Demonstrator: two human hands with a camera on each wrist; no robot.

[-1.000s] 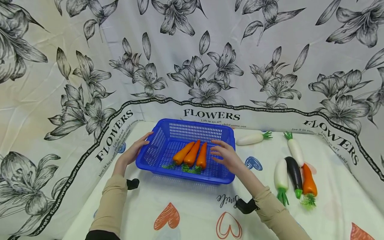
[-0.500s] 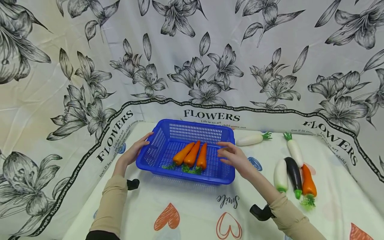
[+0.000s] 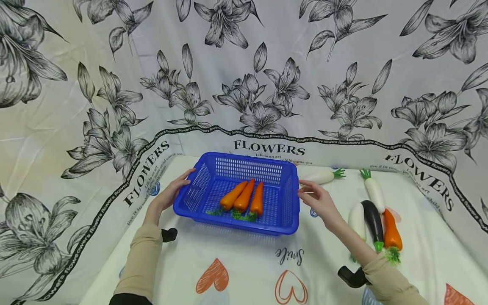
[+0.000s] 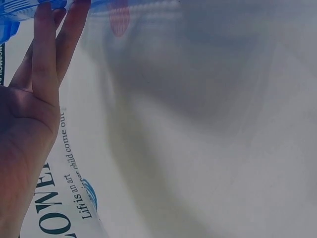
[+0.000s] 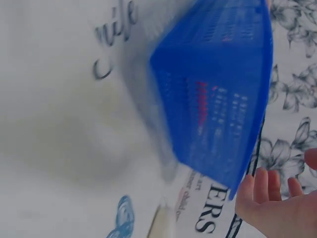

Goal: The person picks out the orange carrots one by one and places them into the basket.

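Note:
A blue plastic basket [image 3: 232, 224], its sides slotted, fills the middle of the head view. Inside lie three orange carrots [image 3: 244, 199], green tops toward the person. My left hand [image 3: 171, 192] touches the basket's left end; the left wrist view shows its fingers [image 4: 45, 54] stretched out to the blue plastic. Just outside the right wall is my right hand [image 3: 318, 201], fingers loosely bent and holding nothing. In the right wrist view this hand [image 5: 277, 206] is close to the basket's rim, and I cannot tell whether it touches.
One white radish [image 3: 322, 177] lies behind the right hand. Farther right are two more white radishes, an eggplant [image 3: 371, 218] and another carrot [image 3: 392, 231]. A printed cloth [image 3: 213, 271] covers the table, and a flower-patterned curtain [image 3: 263, 63] hangs behind.
My right hand has come out from over the basket's inside and moved right, past its right wall. The left hand, the basket and the carrots look almost unmoved.

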